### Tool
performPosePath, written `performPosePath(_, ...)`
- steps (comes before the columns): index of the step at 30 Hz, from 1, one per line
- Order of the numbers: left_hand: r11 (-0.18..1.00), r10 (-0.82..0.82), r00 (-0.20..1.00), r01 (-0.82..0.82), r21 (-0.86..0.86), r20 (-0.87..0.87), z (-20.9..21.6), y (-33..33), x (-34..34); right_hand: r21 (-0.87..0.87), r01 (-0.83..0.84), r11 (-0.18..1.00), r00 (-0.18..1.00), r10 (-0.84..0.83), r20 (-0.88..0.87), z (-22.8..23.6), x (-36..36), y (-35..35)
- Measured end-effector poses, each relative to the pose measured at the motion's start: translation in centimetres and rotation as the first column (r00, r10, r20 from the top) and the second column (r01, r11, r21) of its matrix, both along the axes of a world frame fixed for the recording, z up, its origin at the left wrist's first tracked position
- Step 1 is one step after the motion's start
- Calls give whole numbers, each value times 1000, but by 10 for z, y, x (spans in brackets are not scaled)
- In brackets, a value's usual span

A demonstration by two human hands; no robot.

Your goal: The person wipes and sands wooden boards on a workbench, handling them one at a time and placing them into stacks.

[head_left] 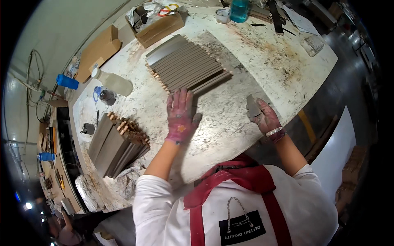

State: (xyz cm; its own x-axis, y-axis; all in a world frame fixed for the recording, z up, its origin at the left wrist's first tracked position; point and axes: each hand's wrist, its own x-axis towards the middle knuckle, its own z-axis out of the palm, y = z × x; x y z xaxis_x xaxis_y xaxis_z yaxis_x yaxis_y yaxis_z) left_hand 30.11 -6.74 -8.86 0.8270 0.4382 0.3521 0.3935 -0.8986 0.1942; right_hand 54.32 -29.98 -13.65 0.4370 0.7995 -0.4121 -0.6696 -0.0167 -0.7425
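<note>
White shirt [164,205] and red apron straps [242,180] fill the 6 o'clock edge, closest to the lens.

Going left to right:

- 8 o'clock: second stack of grey slats [117,143] on the worktable's [230,119] left part, wooden dowel ends showing along its upper right edge. Small dark object [87,128] just left of it, can't tell what.
- 9–10 o'clock: blue cylinder [67,81] off the table edge; white plastic bottle [113,82] lying on its side on the table; cardboard folder [97,52] above it.
- Centre: left hand [180,117], paint-stained pink, fingers flat and spread, palm down on the table. Grasps nothing. Fingertips touch the near edge of the main row of grey slats [186,63], which lies at 12 o'clock from that hand, laid side by side and angled, dowel ends poking out on its left side.
- 11–12 o'clock: open cardboard box [160,28] with rags and coloured loops on top, just beyond the slat row.
- 12 o'clock, far edge: teal bottle [239,10], small white tub [223,15] beside it.
- 3 o'clock from the left hand: right hand [266,119], silver bracelet on the wrist, fingers clenched around a small grey pad-like piece [253,105], held upright just above the table's near edge. Well apart from the slat row.
- 1–2 o'clock: rust-coloured stains [283,61] on the tabletop, clear plastic tray [312,44] near the far right edge.
</note>
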Motion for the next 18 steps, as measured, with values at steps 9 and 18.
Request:
performPosePath(9, 995, 96, 995, -97, -36, -37, 0, -26, 38, -221, -100, 970, 895, 185, 406, 39, 56, 23)
performPosePath(18, 966, 54, 998, -57, -252, -17, -27, -46, 10, -306, -102, 946, 125, 318, 940, 28, 46, 99)
